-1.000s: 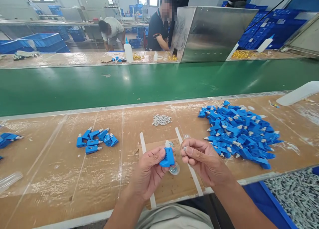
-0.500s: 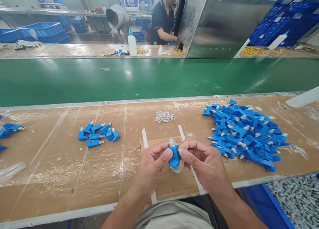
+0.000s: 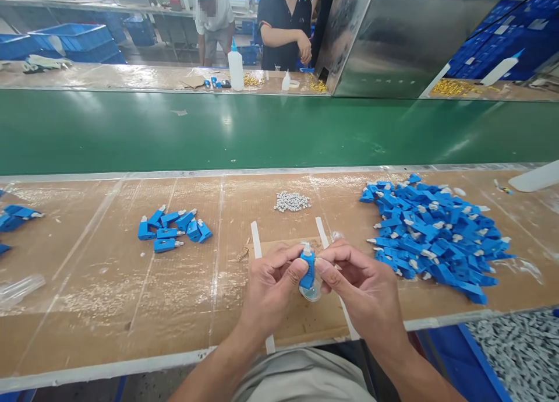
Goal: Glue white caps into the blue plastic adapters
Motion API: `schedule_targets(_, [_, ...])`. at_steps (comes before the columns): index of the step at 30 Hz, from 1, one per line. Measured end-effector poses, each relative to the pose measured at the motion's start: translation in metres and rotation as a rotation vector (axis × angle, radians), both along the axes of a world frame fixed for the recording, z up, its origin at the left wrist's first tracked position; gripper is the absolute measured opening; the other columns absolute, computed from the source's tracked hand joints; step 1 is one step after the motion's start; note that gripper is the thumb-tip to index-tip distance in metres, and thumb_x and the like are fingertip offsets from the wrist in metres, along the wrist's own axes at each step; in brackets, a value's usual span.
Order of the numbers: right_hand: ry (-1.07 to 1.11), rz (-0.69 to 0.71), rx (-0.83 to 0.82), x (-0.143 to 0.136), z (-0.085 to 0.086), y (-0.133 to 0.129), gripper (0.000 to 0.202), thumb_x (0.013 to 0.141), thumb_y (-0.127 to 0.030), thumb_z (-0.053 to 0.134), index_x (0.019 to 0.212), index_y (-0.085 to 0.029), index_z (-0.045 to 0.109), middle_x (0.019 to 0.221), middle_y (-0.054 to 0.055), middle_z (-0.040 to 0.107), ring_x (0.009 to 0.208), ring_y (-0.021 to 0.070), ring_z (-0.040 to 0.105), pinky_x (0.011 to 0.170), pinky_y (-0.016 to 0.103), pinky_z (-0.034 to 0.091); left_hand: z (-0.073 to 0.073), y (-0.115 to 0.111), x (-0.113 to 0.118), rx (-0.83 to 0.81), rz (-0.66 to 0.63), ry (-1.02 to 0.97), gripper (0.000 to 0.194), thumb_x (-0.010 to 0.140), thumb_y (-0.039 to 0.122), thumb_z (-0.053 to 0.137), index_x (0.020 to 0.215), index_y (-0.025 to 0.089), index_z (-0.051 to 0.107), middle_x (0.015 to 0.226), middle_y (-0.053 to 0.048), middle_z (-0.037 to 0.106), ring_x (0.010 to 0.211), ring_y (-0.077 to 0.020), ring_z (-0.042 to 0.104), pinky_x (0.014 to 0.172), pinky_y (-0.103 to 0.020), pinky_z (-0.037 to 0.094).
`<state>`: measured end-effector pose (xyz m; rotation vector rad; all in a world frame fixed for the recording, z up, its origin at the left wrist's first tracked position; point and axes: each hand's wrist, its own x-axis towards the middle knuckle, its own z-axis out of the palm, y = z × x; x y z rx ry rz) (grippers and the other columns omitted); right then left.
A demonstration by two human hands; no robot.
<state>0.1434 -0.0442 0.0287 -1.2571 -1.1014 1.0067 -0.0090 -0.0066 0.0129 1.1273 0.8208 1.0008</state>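
Between my hands, in front of me, is a small blue plastic part (image 3: 308,271) with a whitish tip, held upright with the tip pointing away from me. My left hand (image 3: 273,282) pinches its left side between thumb and forefinger. The thumb and fingertips of my right hand (image 3: 360,279) are pressed together against its right side; whatever they pinch is hidden. Just below the blue part sits a small clear round dish (image 3: 310,295), partly covered. A little pile of grey pellet-like pieces (image 3: 292,201) lies beyond my hands.
A large heap of similar blue parts (image 3: 437,233) lies to the right, a smaller group (image 3: 168,233) to the left. White tape strips (image 3: 256,239) flank the work spot. Past the table runs a green belt (image 3: 262,134). Two people stand beyond, near a metal housing (image 3: 393,41).
The blue part has turned slightly in my fingers, showing a ridged narrower side. Both hands stay close together. Across the belt, one person has straightened somewhat and the other has raised a forearm.
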Motion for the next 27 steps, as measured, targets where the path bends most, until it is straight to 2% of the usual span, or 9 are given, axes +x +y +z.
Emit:
schedule_targets(3, [0.124,0.059,-0.049,0.004,-0.003,0.003,0.012,0.086,-0.031,0.079,0.081,-0.020,0.077,0.076,0.002,0.064,0.059,0.0098,0.058,0.052,0.020,0.053,0.002,0.001,-0.002,-0.029,-0.060,-0.037,0.029,0.091,0.041,0.068,0.107,0.020,0.082,0.090,-0.007,0.065,0.087,-0.0200,0.057,0.080,-0.030,0.046])
schedule_targets(6, [0.407,0.159,-0.184,0.011,-0.006,0.008,0.015,0.077,-0.029,0.086,0.077,-0.020,0.075,0.067,-0.001,0.061,0.052,0.0069,0.055,0.045,0.016,0.048,0.003,0.002,-0.003,-0.121,-0.176,-0.148,0.031,0.093,0.041,0.066,0.109,0.019,0.081,0.089,-0.007,0.066,0.084,-0.0187,0.057,0.077,-0.029,0.045])
schedule_targets(8, [0.550,0.191,-0.262,0.014,-0.007,0.010,0.020,0.073,-0.027,0.089,0.087,-0.022,0.077,0.065,-0.003,0.058,0.048,0.0047,0.052,0.042,0.013,0.044,0.004,0.003,-0.002,-0.159,-0.230,-0.196,0.033,0.093,0.041,0.066,0.110,0.018,0.080,0.088,-0.007,0.068,0.083,-0.0183,0.057,0.076,-0.029,0.044])
schedule_targets(10, [0.614,0.232,-0.305,0.016,-0.008,0.010,0.034,0.071,-0.028,0.091,0.102,-0.024,0.079,0.066,-0.004,0.058,0.046,0.0033,0.049,0.040,0.011,0.042,0.005,0.002,-0.002,-0.175,-0.264,-0.207,0.033,0.093,0.041,0.066,0.110,0.017,0.080,0.086,-0.007,0.068,0.081,-0.0182,0.057,0.076,-0.030,0.044])
schedule_targets(12, [0.641,0.280,-0.322,0.018,-0.010,0.008,0.038,0.070,-0.031,0.091,0.106,-0.023,0.079,0.067,-0.003,0.059,0.044,0.0024,0.045,0.039,0.011,0.041,0.006,0.002,-0.001,-0.179,-0.285,-0.202,0.034,0.092,0.042,0.067,0.109,0.016,0.080,0.084,-0.007,0.069,0.079,-0.0181,0.057,0.077,-0.030,0.044])
schedule_targets(16, [0.638,0.300,-0.332,0.020,-0.013,0.004,0.034,0.073,-0.033,0.089,0.103,-0.021,0.080,0.067,-0.002,0.060,0.041,0.0019,0.041,0.037,0.011,0.039,0.009,0.001,-0.002,-0.133,-0.275,-0.143,0.034,0.092,0.045,0.066,0.105,0.018,0.082,0.081,-0.006,0.069,0.077,-0.0178,0.057,0.074,-0.029,0.043])
schedule_targets(24, [0.644,0.350,-0.320,0.016,-0.016,0.001,0.031,0.075,-0.035,0.087,0.104,-0.026,0.078,0.074,-0.002,0.061,0.040,0.0011,0.042,0.038,0.011,0.042,0.024,-0.003,-0.005,0.016,-0.258,0.022,0.032,0.095,0.042,0.062,0.097,0.019,0.084,0.082,-0.008,0.067,0.081,-0.0199,0.058,0.076,-0.029,0.044])
schedule_targets(26, [0.600,0.364,-0.349,0.021,-0.016,-0.002,0.041,0.074,-0.040,0.087,0.112,-0.027,0.076,0.079,-0.001,0.061,0.044,0.0033,0.044,0.037,0.013,0.042,0.028,0.003,-0.016,0.033,-0.203,0.101,0.031,0.093,0.042,0.065,0.097,0.018,0.084,0.082,-0.008,0.068,0.076,-0.0196,0.059,0.070,-0.029,0.045])
schedule_targets(27, [0.551,0.355,-0.355,0.026,-0.017,-0.004,0.047,0.074,-0.043,0.086,0.117,-0.027,0.075,0.082,0.000,0.061,0.047,0.0049,0.044,0.037,0.015,0.042,0.030,0.008,-0.026,0.076,-0.124,0.185,0.029,0.091,0.042,0.067,0.097,0.019,0.083,0.082,-0.008,0.069,0.075,-0.0195,0.060,0.068,-0.028,0.045])
